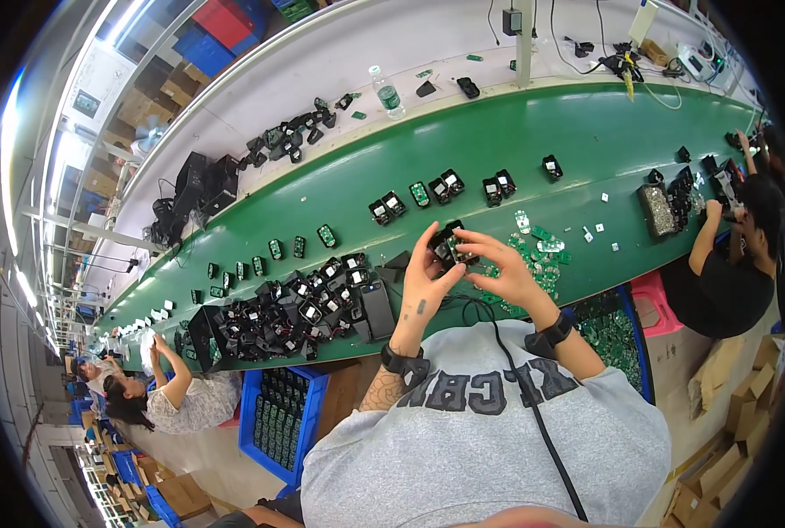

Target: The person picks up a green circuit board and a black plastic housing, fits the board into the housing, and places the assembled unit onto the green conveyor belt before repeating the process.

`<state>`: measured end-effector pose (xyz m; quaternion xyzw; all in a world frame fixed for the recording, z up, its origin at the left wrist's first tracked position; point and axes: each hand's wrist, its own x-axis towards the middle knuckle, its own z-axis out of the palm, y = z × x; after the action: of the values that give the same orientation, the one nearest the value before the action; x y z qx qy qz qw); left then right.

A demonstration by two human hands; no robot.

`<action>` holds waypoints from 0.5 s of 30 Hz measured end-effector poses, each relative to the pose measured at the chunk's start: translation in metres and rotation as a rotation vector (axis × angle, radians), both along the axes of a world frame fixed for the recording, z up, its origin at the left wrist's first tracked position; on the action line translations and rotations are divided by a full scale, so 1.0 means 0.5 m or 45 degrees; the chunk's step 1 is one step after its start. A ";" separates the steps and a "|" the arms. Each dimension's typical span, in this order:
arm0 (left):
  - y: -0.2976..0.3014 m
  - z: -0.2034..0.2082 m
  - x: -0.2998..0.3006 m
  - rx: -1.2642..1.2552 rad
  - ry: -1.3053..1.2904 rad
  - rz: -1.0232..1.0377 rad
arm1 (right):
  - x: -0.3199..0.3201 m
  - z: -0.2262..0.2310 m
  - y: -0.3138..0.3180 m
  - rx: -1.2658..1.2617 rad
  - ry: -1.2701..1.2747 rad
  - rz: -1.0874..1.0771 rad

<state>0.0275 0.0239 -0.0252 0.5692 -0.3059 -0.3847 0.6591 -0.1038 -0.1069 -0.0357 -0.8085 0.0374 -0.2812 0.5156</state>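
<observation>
Desk (pixel 348 189): long, green, glossy; ran off to both sides of the hands.
Hands: left hand (pixel 419 289) and right hand (pixel 510 273) both gripped one black housing (pixel 446 246) by the fingertips, over the desk's near side.
Left of hands: heaped housings (pixel 287 312).
Right of hands: loose green circuit boards (pixel 546 264).
Beyond hands: spaced-out housings (pixel 420 194), then a pale ledge with a clear bottle (pixel 387 95).
Nearer than hands: left crate (pixel 314 418) and right crate (pixel 641 352), both blue.
Room: co-workers well off to left (pixel 190 398) and right (pixel 722 273); cardboard boxes (pixel 748 418) far right.
Hard to see: held housing's inside, partly behind fingers; heap's lower pieces, buried; far-right people, cut by the dark lens rim.
</observation>
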 end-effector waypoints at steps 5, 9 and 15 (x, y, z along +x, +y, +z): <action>-0.009 -0.015 -0.020 -0.040 0.221 0.059 | 0.005 -0.037 0.020 0.646 -0.171 -0.042; -0.028 -0.018 -0.046 -0.023 0.117 0.102 | 0.013 -0.028 0.049 0.382 -0.180 -0.583; -0.059 -0.027 -0.070 -0.169 -0.012 0.243 | 0.003 -0.011 0.051 -0.003 -0.180 -0.672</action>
<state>-0.0073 -0.0054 -0.0386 0.5525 -0.2782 -0.2964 0.7276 -0.1021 -0.0816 -0.0413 -0.7498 0.2106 -0.4615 0.4248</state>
